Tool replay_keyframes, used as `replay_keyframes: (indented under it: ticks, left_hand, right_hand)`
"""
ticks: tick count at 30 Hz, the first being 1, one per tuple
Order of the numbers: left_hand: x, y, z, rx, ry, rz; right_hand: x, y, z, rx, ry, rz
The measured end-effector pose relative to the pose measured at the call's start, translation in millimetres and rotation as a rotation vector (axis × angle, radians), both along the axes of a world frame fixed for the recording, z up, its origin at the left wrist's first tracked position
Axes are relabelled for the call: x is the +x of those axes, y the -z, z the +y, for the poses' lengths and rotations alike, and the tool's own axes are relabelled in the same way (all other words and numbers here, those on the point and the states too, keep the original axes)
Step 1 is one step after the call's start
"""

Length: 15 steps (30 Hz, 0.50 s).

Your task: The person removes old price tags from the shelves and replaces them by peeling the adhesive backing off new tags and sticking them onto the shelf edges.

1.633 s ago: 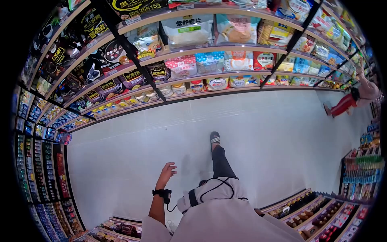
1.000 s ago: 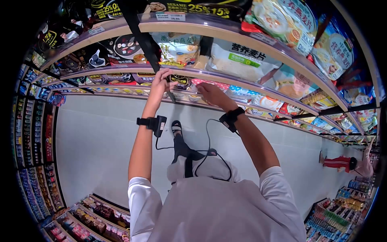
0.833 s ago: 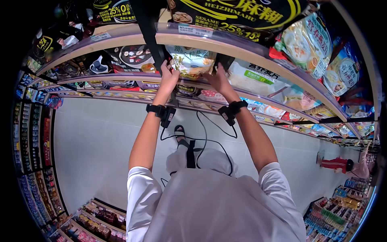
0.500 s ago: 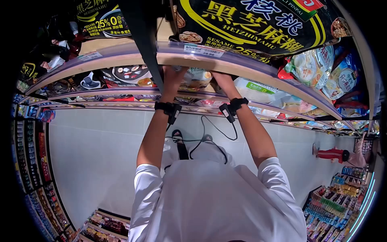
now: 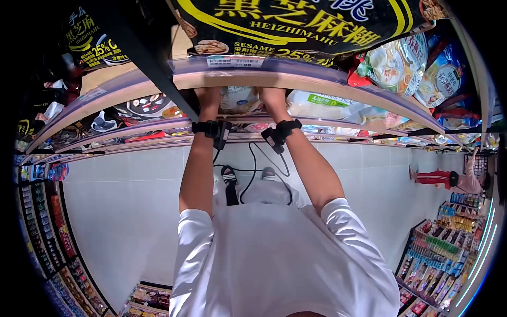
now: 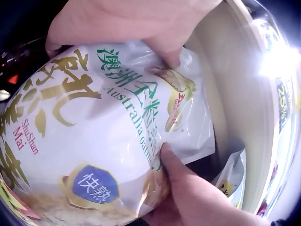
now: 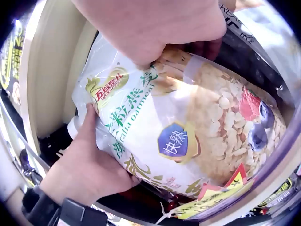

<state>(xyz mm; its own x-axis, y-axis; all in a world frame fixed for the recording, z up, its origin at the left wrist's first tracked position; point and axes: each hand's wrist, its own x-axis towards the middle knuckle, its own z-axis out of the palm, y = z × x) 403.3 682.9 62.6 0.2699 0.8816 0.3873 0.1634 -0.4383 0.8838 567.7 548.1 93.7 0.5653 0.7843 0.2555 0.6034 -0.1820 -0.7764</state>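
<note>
A white bag of oatmeal (image 6: pixel 61 136), printed with green and gold lettering and a blue badge, sits on a shelf between my two hands. My left hand (image 7: pixel 89 165) grips one side, its thumb on the front of the bag. From the other side my right hand (image 6: pixel 197 193) holds the bag, thumb on the front and fingers curled around the edge. Oat flakes and berries show on the bag's lower part in the right wrist view. In the head view, the shelf above partly hides both hands and the bag's top.
A black post (image 5: pixel 153 58) stands left of my left arm. Overhead, a shelf board (image 5: pixel 227 80) bears a large black sesame paste bag (image 5: pixel 296 26). A white cereal bag (image 5: pixel 322 104) lies right of my right hand. Another person in red trousers (image 5: pixel 435 178) is farther down the aisle.
The person has stepped up to the shelf. Both hands have risen, reached in under the upper board and taken hold of the oatmeal bag from its two sides.
</note>
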Motion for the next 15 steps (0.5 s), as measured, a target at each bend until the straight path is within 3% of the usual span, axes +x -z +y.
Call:
replay_keyframes:
  ticks: [2, 3, 4, 5, 7, 8, 10, 11, 13, 15]
  left_hand:
    - [-10, -12, 8, -0.146, 0.108, 0.03]
    - [-13, -30, 0, -0.22, 0.113, 0.058]
    - [-13, -49, -10, -0.3, 0.127, 0.086]
    - [-16, -67, -22, -0.366, 0.154, 0.099]
    - [-33, -102, -65, -0.479, 0.259, 0.017]
    - [-42, -87, -79, -0.33, 0.17, 0.041]
    - [-60, -46, -119, -0.13, 0.01, 0.069]
    - [-69, -20, -144, -0.076, -0.047, 0.064]
    - [-91, -11, -158, -0.313, 0.154, 0.076]
    - [-111, -5, -149, -0.585, 0.339, 0.262]
  right_hand:
    - [-4, -13, 5, 0.114, -0.138, 0.066]
    - [-16, -78, -9, -0.343, -0.139, 0.478]
    - [-11, -89, -19, -0.382, -0.291, 0.311]
    - [-17, -59, -35, -0.15, -0.163, 0.147]
    - [-28, -7, -62, 0.158, -0.133, -0.027]
    - [-40, 3, -75, 0.237, -0.236, -0.007]
    - [-69, -16, -102, -0.177, -0.088, 0.285]
    - [-78, -8, -102, -0.244, -0.156, 0.241]
    - [-87, 18, -104, -0.375, -0.267, 0.133]
    - [-94, 29, -89, -0.318, -0.258, -0.052]
